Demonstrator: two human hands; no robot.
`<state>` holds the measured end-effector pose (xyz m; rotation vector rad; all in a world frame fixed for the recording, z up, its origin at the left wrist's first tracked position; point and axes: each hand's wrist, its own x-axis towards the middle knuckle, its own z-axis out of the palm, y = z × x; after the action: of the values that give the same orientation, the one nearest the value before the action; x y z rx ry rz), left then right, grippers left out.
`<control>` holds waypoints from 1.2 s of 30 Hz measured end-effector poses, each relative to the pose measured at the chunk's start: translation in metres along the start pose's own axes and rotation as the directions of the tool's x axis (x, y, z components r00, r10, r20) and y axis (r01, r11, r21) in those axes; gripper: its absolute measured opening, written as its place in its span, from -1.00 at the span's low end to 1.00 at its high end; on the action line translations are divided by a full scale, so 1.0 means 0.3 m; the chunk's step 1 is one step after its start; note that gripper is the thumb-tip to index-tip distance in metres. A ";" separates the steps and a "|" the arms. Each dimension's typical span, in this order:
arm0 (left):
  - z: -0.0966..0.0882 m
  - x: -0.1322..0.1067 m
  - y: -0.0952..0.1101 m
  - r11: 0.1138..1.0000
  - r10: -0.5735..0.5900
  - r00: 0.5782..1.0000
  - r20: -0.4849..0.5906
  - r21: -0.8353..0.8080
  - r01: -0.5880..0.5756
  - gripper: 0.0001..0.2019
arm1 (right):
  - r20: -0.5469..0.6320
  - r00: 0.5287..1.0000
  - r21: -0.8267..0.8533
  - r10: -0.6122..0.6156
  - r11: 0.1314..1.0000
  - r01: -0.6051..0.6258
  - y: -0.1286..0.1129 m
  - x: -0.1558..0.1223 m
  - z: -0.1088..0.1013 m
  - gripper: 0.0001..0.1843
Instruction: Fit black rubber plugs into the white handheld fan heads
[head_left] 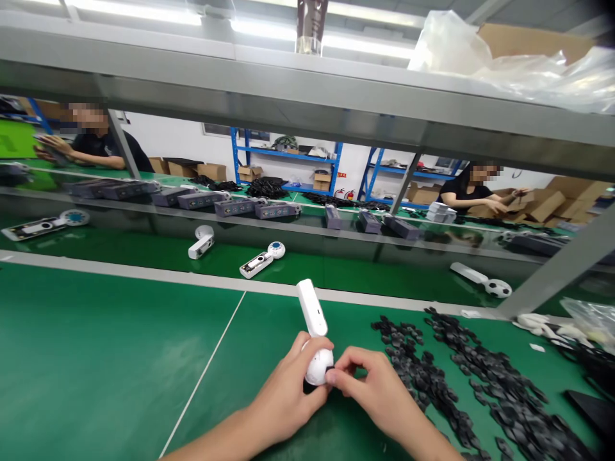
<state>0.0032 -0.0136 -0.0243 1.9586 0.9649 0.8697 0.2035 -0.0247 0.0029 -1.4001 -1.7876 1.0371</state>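
Note:
My left hand (288, 384) grips a white handheld device (312, 308) by its round head (319, 366), with the long white handle pointing up and away from me. My right hand (379, 392) is at the head's right side, its thumb and fingertips pinching a small dark piece (329, 376) against it. Long heaps of small black parts (473, 378) lie on the green mat to the right of my right hand. Part of the device's underside is hidden by my fingers.
Similar white devices (262, 261) lie on the green bench beyond a grey metal shelf frame (307, 89). Grey boxes (235, 206) stand in a row on a glass shelf. Two co-workers sit across the bench, and blue racks and cardboard boxes stand behind them.

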 end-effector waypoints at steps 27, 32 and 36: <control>-0.058 0.000 0.051 0.970 -0.199 0.978 0.064 -0.131 0.206 -0.64 | -0.092 0.967 -0.737 -0.239 0.670 0.095 0.288 0.118 -0.381 -0.73; -0.073 -0.002 0.048 0.988 -0.130 0.989 0.064 -0.076 0.134 -0.65 | -0.066 0.979 -0.716 -0.193 0.693 0.088 0.259 0.119 -0.338 -0.78; -0.068 -0.002 0.052 0.988 -0.117 0.989 0.092 -0.086 0.125 -0.65 | -0.034 0.988 -0.639 -0.151 0.763 0.094 0.218 0.111 -0.309 -0.81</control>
<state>-0.0089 -0.0138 -0.0015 1.8244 0.9660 0.7413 0.3054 0.0341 -0.0084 -1.6409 -2.2467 0.2761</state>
